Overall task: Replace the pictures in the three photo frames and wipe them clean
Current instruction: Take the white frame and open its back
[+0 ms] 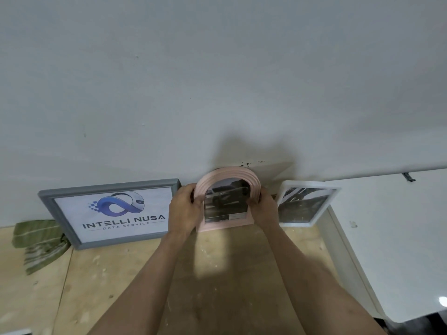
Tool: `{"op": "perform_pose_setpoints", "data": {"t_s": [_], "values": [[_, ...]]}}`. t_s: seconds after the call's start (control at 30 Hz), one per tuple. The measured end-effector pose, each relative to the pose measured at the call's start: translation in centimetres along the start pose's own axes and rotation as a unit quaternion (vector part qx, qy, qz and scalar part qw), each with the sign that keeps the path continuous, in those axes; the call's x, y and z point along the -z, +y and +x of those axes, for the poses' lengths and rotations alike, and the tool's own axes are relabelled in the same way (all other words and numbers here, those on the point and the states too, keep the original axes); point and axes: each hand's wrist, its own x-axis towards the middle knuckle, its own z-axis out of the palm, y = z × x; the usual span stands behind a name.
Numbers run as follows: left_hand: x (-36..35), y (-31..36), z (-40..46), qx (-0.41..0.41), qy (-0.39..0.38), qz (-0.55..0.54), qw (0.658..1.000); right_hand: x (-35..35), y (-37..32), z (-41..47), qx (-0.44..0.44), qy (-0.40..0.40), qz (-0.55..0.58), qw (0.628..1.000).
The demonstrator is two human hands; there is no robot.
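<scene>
Against the wall at the back edge of the worktop (217, 274), the pink frame (227, 198) stands upright between the grey frame (108, 213) and the white frame (307, 204), with the left hand (185, 209) curled round its left side and the right hand (264, 206) curled round its right side, both gripping it. My guess is that this frame is either being set back in place or being lifted out; which cannot be told, and either way the next move calls for a steady two-handed hold that keeps it clear of its neighbours. Three frames are in view, each with a picture inside, plus one green cloth (40, 243) at the back left, apparently for the wiping.
</scene>
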Motion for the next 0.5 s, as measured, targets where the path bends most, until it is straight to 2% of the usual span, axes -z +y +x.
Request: {"op": "perform_pose_setpoints", "data": {"t_s": [0.17,0.3,0.4,0.5], "values": [[-0.8,1.9,-2.2,0.002,0.080,0.039,0.996,-0.1,0.6,-1.6,0.028,-0.013,0.010,0.999],[-2.4,4.7,-3.7,-0.034,0.143,0.083,0.986,1.9,1.5,-2.8,0.075,-0.029,-0.008,0.997],[-4.7,7.7,-4.1,-0.044,0.092,0.053,0.993,4.8,2.2,-3.5,0.115,-0.001,0.018,0.993],[-7.5,10.9,-4.2,-0.061,0.011,0.020,0.998,8.7,3.9,-3.8,0.117,0.130,0.058,0.983]]}}
